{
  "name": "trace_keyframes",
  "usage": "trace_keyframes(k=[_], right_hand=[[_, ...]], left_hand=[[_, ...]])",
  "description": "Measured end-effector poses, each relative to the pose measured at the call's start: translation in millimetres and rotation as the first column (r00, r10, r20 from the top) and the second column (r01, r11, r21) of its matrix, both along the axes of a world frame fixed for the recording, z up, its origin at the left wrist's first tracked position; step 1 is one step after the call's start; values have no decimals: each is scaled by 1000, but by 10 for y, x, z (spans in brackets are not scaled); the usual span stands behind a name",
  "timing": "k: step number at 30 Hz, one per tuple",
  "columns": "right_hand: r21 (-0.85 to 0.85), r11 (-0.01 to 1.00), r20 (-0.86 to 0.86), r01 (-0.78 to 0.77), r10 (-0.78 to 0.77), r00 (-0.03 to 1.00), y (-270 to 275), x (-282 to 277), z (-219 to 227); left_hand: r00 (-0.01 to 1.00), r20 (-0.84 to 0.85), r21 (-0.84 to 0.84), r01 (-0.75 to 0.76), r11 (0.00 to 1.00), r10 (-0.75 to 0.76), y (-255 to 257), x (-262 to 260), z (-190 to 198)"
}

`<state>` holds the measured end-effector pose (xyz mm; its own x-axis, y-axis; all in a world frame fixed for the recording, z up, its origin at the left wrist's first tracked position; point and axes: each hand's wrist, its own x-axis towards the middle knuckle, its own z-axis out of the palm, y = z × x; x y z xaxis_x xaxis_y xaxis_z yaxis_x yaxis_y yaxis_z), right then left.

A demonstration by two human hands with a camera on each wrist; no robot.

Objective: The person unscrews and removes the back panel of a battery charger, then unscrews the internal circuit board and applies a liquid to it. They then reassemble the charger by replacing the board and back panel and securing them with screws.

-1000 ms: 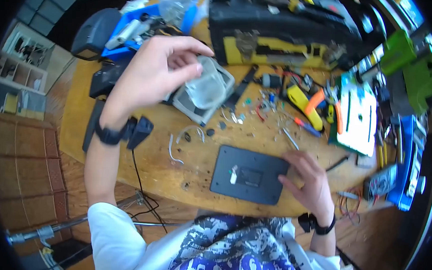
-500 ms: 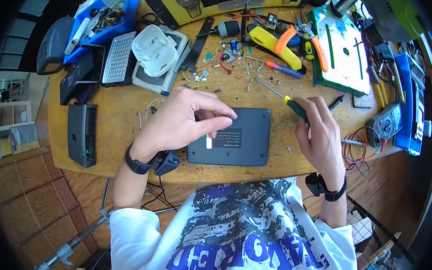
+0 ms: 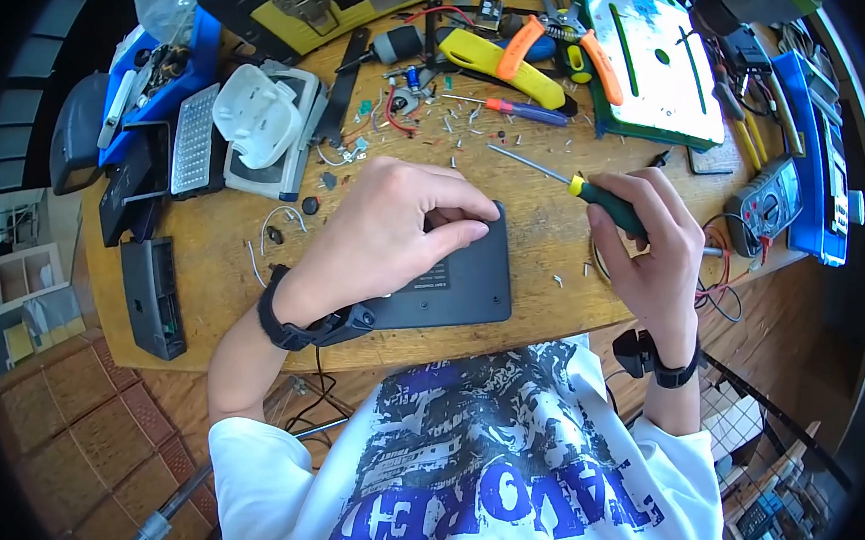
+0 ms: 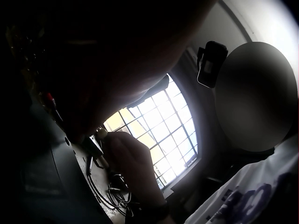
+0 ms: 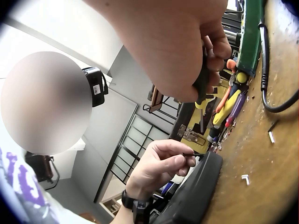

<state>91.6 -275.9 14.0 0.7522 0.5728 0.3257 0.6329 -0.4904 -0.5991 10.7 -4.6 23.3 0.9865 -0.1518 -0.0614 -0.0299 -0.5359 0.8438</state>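
A flat dark case [image 3: 467, 282] lies underside up near the table's front edge, with a label and screw holes showing. My left hand [image 3: 380, 231] is over it, covering its left part. Between thumb and index finger, the left hand [image 5: 161, 163] pinches a small dark thin piece [image 5: 190, 154] right at the case's far right corner. To the right, my right hand [image 3: 656, 235] grips a screwdriver [image 3: 608, 203] by its green handle, yellow collar showing. Its shaft points left and away, over the table. The left wrist view is mostly dark.
Behind the case lie a yellow-handled cutter [image 3: 497, 69], orange-handled pliers [image 3: 602, 66] and a purple screwdriver [image 3: 529, 111] among scraps. A clear plastic box [image 3: 258, 117] sits back left. A multimeter [image 3: 768, 203] and a blue tray [image 3: 826, 167] stand at right.
My left hand has come from beside the clear plastic box to the case's far corner. My right hand has left the case's edge and now holds the green screwdriver, raised to the right.
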Motion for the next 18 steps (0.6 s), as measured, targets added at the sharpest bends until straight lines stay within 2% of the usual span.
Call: trace_keyframes(k=[3,18], right_hand=[[2,1000,-2,-13,13,1000,-36,-5,-30],[55,998,0,-16,16,1000,-112,31,-160]], left_hand=[[999,-44,1,-8,1000,8,-2,21,34],[989,143,134,18,991,-38,-56,78,28]])
